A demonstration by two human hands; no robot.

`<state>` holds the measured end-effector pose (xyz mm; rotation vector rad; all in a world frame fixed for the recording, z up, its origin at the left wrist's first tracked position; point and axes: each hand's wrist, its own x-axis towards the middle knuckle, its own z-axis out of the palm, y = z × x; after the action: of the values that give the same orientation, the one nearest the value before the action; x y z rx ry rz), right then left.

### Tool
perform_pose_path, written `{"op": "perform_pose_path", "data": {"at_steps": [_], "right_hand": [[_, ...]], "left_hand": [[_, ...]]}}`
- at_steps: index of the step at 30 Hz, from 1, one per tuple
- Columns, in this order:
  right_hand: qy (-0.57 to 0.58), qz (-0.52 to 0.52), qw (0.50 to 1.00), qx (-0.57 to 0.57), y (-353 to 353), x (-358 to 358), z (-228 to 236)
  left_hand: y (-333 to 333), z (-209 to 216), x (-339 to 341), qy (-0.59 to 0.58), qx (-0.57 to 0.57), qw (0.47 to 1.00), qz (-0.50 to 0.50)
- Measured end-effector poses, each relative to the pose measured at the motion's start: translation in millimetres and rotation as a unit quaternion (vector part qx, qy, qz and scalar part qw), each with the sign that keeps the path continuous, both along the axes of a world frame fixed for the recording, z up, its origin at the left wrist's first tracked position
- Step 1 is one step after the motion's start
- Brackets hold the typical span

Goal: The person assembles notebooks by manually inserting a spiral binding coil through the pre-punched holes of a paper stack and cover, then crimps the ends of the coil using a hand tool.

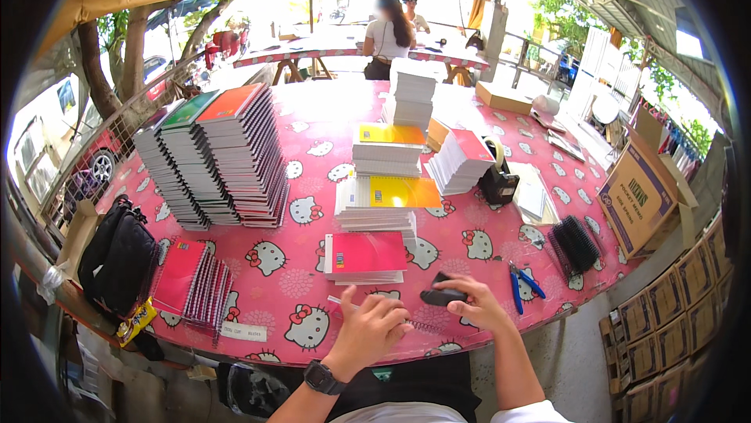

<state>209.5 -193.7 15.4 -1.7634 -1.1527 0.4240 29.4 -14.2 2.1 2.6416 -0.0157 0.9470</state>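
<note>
Toward six o'clock on the pink, cat-patterned table (270, 286), with the middle of the view as the hub of the dial and twelve at the far side, the left hand (369, 332) hovers over the near edge, its fingers half bent and spread. A narrow white piece (334, 299) pokes out just beside its knuckles; whether the hand grasps it I cannot tell. At five o'clock the right hand (479, 306) grasps a small black object (436, 297) between thumb and fingers, its tip pointing toward the left hand. Between the two hands a thin spiral coil (426, 326) shows against the table.

Just beyond the hands, also at six o'clock but nearer the hub, sits a low stack with a red cover (365, 254) on top. A stack topped by a yellow cover (395, 191) stands at the hub.

Blue-handled pliers (526, 288) lie at four o'clock, near the right hand, and a bundle of black coils (575, 244) rests between three and four. A black tape dispenser (498, 182) is at three, with a brown carton (635, 196) farther out. Red spiral notebooks (184, 278) lean at eight o'clock; tall notebook stacks (242, 157) rise between nine and ten.
</note>
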Motion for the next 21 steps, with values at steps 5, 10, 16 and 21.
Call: {"op": "perform_pose_path", "data": {"at_steps": [5,10,16,21], "right_hand": [[0.180,0.160,0.968,0.066,8.7,-8.8,-6.8],[0.146,0.124,0.982,0.011,20.3,-28.0,-9.3],[0.084,0.054,0.990,-0.096,31.0,-33.0,9.0],[0.214,0.180,0.959,0.040,25.8,-29.3,0.2]], "left_hand": [[20.4,4.1,-15.8,0.024,-0.045,0.999,0.013],[10.7,-0.5,-21.3,0.018,-0.050,0.999,0.010],[12.2,1.5,-20.4,0.011,-0.052,0.998,0.045],[10.0,-0.6,-21.5,0.009,-0.123,0.992,0.033]]}}
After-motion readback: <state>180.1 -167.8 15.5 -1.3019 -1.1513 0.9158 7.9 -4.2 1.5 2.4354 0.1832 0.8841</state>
